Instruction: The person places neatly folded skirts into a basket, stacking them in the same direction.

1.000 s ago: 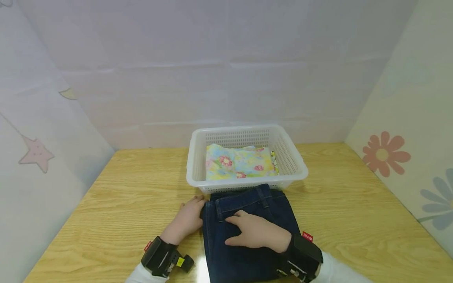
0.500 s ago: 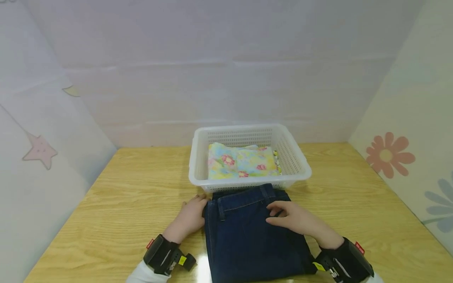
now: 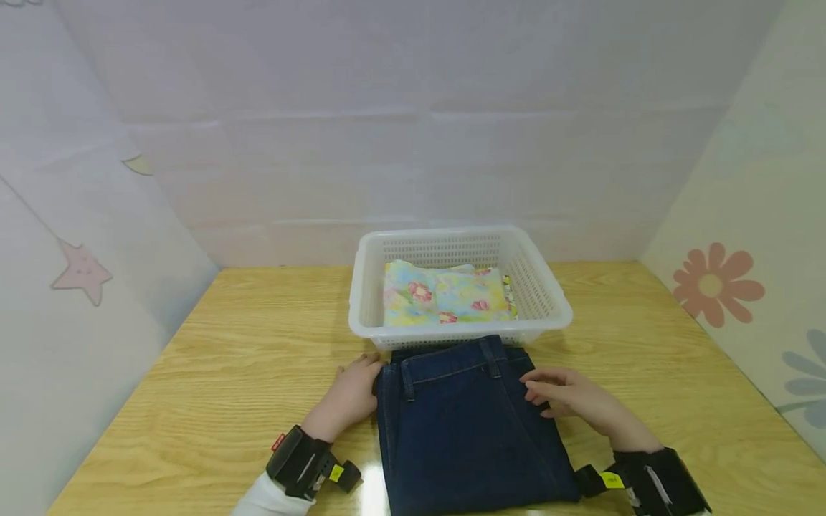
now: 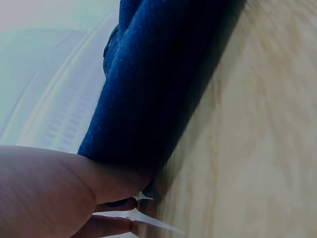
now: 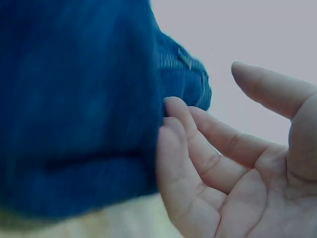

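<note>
Dark blue folded jeans (image 3: 471,437) lie on the table, waistband toward the basket. My left hand (image 3: 348,395) rests on the tabletop against their left fold. In the left wrist view its thumb (image 4: 109,176) touches the side of the denim (image 4: 143,94), with the other fingers partly hidden behind it. On the opposite side, my right hand (image 3: 576,400) is at the upper right edge of the jeans. From the right wrist, its loosely bent fingers (image 5: 171,168) touch the denim edge (image 5: 124,124), while the thumb (image 5: 272,91) stands apart from the cloth.
Right behind the jeans stands a white perforated plastic basket (image 3: 461,332), holding a folded floral cloth (image 3: 445,295). The wood-grain table (image 3: 258,337) is bounded by a pale back wall (image 3: 413,143) and side walls with printed stars and flowers.
My right hand has moved right, from the middle of the jeans to their right edge. My left hand stays at the left fold. The head view has shifted slightly.
</note>
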`<state>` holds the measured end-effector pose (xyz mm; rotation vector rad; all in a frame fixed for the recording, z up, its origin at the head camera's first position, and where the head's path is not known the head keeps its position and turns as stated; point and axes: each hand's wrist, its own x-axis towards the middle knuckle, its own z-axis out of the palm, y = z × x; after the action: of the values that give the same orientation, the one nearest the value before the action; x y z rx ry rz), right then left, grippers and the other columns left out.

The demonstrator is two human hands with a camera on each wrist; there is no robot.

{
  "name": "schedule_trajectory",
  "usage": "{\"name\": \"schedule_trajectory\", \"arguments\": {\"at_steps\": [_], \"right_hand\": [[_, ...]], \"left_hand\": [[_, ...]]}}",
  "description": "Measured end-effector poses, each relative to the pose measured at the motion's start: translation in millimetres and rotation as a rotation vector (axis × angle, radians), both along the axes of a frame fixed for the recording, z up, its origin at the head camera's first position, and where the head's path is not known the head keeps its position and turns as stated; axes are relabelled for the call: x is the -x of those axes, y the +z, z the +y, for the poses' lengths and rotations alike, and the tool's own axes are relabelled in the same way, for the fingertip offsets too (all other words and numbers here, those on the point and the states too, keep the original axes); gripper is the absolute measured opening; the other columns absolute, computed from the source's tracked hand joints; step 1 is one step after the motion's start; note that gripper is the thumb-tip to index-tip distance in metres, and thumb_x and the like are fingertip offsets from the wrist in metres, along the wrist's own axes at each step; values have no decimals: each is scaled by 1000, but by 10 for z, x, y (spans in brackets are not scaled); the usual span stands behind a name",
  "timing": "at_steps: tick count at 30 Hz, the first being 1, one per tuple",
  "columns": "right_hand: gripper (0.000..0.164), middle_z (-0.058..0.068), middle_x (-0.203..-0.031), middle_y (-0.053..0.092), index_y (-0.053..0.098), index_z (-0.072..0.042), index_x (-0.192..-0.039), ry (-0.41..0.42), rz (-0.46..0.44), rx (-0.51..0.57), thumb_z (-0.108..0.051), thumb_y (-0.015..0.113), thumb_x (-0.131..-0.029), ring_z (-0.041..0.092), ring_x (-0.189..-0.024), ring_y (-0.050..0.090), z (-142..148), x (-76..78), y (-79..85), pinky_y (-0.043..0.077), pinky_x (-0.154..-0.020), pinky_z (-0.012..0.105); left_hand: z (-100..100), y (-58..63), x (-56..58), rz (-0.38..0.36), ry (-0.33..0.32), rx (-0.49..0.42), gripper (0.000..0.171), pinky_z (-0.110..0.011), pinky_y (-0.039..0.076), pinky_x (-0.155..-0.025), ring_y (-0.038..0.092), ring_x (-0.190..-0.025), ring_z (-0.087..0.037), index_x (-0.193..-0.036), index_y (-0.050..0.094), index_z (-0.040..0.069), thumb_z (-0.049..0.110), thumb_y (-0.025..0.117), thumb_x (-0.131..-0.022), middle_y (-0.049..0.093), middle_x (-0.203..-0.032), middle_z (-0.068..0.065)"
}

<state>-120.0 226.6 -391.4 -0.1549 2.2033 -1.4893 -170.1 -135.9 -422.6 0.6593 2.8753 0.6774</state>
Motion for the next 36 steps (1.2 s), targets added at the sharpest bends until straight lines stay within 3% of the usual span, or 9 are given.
{"name": "schedule_trajectory", "arguments": {"at_steps": [2,9,15,19,22,26,31,33,36], "right_hand": [[54,20,-114,59,40,16,-133,-44,-6,-6,-26,48,-99,24,-101,58,56,0,-42,54,-82,40],[55,30,-122,56,42,15,-132,-210,70,-191,-28,51,-98,33,-104,61,114,-5,-95,56,-78,36],[58,35,-125,52,32,21,-134,-182,13,-82,-23,47,-100,34,-105,62,164,2,-96,55,-81,37],[66,40,-134,40,25,23,-136,-165,-69,-43,-28,46,-101,41,-114,56,166,2,-124,53,-87,39],[70,42,-137,33,22,23,-138,-167,-101,-32,-31,46,-100,45,-119,50,162,-1,-146,52,-89,39],[73,42,-135,35,16,25,-138,-115,-126,52,-31,45,-101,36,-115,56,182,8,-185,52,-90,37],[73,16,-124,59,4,28,-136,33,-161,292,-25,41,-103,16,-105,63,184,18,-238,52,-90,33],[70,5,-117,64,3,28,-136,83,-172,380,-23,38,-103,13,-104,64,178,22,-256,52,-90,31],[58,-1,-111,67,16,25,-136,111,-189,467,-19,36,-104,13,-101,65,164,33,-281,53,-88,30]], "left_hand": [[3,1,3,-3,2,7,48,-74,29,-95,41,-130,-44,-126,57,0,-5,59,-78,48,-138,-22],[-8,-26,37,6,-2,5,51,-73,30,-95,42,-129,-43,-126,58,0,-3,59,-76,49,-138,-21],[-63,-77,99,113,-23,3,47,-54,42,-97,52,-117,-41,-118,65,4,11,67,-72,57,-129,-17],[-78,-116,128,80,-3,-48,47,-51,42,-98,49,-117,-41,-116,64,3,12,66,-70,55,-128,-18],[-56,-107,116,-5,33,-132,43,-48,44,-95,52,-111,-37,-112,63,-2,9,65,-71,55,-122,-20],[-19,-63,81,-124,72,-236,27,-36,48,-73,55,-83,-22,-100,64,0,4,62,-74,60,-96,-10],[-10,-63,68,-286,72,-437,7,-27,41,-58,50,-63,-14,-84,63,4,10,60,-84,53,-70,1],[-16,-86,66,-431,61,-582,15,-25,45,-59,53,-63,-11,-83,63,3,14,56,-90,55,-69,2],[-41,-117,65,-690,67,-822,30,-24,49,-67,57,-72,-9,-93,63,2,23,42,-100,58,-77,3]]}}
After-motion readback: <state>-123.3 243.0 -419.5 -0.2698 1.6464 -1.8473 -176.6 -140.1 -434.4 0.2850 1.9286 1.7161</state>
